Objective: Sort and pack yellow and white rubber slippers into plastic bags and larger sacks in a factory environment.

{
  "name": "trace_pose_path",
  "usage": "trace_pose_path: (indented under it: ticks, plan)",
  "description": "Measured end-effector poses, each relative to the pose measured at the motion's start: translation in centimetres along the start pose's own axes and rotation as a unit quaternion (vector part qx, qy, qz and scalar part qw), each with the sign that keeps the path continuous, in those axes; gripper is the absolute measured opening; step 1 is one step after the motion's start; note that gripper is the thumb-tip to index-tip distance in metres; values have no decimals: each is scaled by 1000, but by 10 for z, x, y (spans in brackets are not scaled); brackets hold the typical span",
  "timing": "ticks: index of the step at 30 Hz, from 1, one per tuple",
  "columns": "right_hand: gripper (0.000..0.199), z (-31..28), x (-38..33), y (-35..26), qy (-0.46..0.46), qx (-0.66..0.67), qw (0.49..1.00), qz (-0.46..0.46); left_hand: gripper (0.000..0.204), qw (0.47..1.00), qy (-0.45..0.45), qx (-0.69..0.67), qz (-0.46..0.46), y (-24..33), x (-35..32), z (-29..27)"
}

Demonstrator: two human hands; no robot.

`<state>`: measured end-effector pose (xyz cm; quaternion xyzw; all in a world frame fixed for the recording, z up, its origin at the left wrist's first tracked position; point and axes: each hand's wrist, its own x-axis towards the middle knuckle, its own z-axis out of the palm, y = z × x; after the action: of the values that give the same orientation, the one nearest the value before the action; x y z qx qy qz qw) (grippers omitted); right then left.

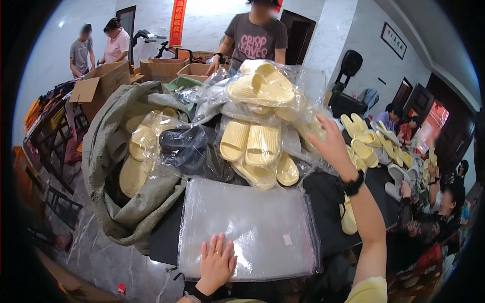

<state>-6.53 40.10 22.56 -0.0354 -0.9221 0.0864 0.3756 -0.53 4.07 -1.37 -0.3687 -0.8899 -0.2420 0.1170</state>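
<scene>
My left hand (217,262) lies flat, fingers spread, on a stack of clear plastic bags (252,222) at the near edge of the black table. Farther out on the right, my right hand (331,144) is raised with fingers apart, beside a pile of bagged slippers. It looks empty; whether it touches the plastic behind it I cannot tell. In the pile are pale yellow slippers (250,141) in clear wrap, with another wrapped yellow pair (262,86) on top. Dark slippers (187,144) in plastic lie left of them.
A grey-green woven sack (108,202) holding wrapped slippers stands at the left. Loose yellow slippers (366,146) cover the table's right side, where several people sit. Cardboard boxes (103,88) stand behind. A person in a dark T-shirt (257,38) stands across the pile.
</scene>
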Motion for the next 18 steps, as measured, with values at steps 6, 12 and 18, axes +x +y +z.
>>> trace_pose_path:
  ticks: [6,12,18]
  plan:
    - [69,63,82,-27,6,-308,939,-152,41,1000,13,21,-10,-3,-1,0]
    - [24,73,104,-15,65,-258,959,-99,41,1000,9,28,5,0,-2,-5]
    - [12,4,32,-82,165,-101,960,-203,41,1000,-8,4,-5,1,-8,-7]
